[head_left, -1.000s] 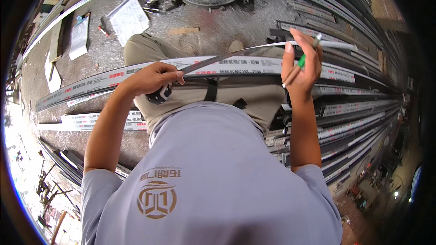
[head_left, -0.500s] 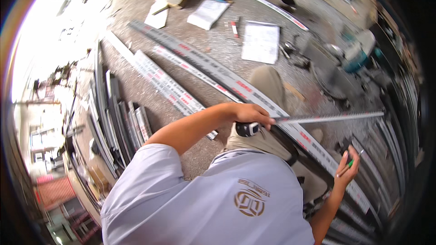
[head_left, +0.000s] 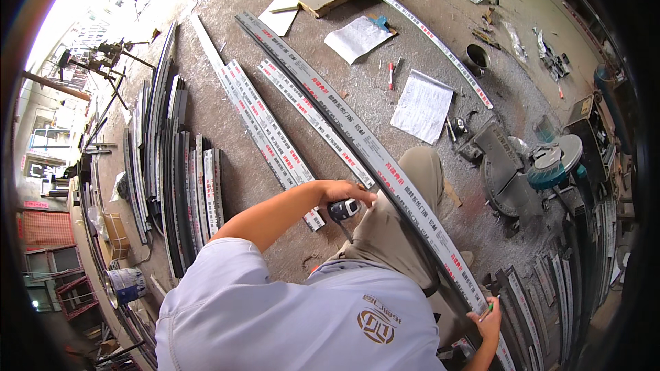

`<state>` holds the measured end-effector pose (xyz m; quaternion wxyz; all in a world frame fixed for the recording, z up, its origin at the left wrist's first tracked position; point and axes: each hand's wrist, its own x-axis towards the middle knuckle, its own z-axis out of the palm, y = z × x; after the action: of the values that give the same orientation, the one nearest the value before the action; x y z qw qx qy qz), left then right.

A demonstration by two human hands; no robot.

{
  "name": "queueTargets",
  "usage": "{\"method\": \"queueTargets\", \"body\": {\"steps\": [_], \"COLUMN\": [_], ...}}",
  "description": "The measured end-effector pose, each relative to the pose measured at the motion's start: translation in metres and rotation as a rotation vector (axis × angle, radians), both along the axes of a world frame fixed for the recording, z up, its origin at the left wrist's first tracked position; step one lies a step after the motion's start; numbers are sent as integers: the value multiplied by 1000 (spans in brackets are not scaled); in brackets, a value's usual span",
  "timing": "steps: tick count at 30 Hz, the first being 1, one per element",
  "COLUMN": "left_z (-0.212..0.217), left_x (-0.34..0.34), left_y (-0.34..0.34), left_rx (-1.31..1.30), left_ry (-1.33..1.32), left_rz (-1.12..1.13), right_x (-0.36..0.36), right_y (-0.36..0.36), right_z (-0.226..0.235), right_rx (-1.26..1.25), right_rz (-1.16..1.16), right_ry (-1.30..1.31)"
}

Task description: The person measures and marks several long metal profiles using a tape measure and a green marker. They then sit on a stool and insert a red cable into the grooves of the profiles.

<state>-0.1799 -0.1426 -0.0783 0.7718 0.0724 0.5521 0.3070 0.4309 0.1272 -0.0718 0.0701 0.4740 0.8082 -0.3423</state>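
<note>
My left hand (head_left: 346, 193) is closed around a black-and-white tape measure (head_left: 343, 209) above my left thigh, and no drawn-out blade shows. A long grey metal profile (head_left: 395, 175), wrapped in film with red and black print, runs diagonally across my legs. Down at its near right end, my right hand (head_left: 489, 323) has a green pen (head_left: 487, 312) between its fingers and rests against the profile's edge. Left of the long profile lie a shorter, narrow profile (head_left: 316, 120) and a wider pair of film-wrapped profiles (head_left: 265, 127) on the floor.
Bundles of dark profiles (head_left: 175, 185) lie at left, more (head_left: 543, 302) at lower right. A chop saw (head_left: 512, 172) stands at right. Paper sheets (head_left: 423, 106), a clipboard (head_left: 359, 38), a red marker (head_left: 392, 74) and a dark cup (head_left: 476, 60) are on the floor ahead.
A thin strip reaching rightward from my left hand is gone. My left hand has moved left with the tape measure; my right hand has come down onto the long profile, still holding the pen.
</note>
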Motion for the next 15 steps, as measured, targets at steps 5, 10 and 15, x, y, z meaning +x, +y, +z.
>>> {"method": "queueTargets", "body": {"steps": [5, 10, 15], "left_z": [-28, -33, -42], "left_x": [-5, 13, 9], "left_y": [3, 16, 22], "left_rx": [236, 329, 241], "left_ry": [164, -31, 23], "left_rz": [401, 584, 616], "right_x": [18, 19, 15], "right_y": [0, -2, -10], "right_z": [6, 8, 12], "right_rx": [123, 141, 264], "right_rz": [63, 65, 76], "right_ry": [-205, -268, -218]}}
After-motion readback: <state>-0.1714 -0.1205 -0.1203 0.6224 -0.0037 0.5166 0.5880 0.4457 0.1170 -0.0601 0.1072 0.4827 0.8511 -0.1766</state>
